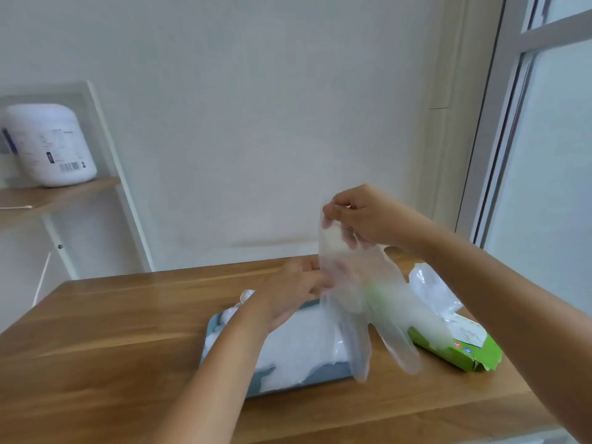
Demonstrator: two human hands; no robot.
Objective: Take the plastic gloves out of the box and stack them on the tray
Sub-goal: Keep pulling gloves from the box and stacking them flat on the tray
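A clear plastic glove (362, 302) hangs in the air over the table, fingers pointing down. My right hand (362, 216) pinches its cuff at the top. My left hand (294, 290) reaches in from the left and touches the glove's lower cuff, fingers blurred behind the plastic. Below them lies a blue-grey tray (323, 378) holding a white pile of stacked gloves (298, 344). To the right of the tray the green glove box (464, 347) lies on its side, with more gloves (432, 290) bulging from its opening.
The wooden table (112, 341) stands against a white wall. A shelf at the far left carries a white appliance (48, 145). A window frame (499, 123) rises at the right.
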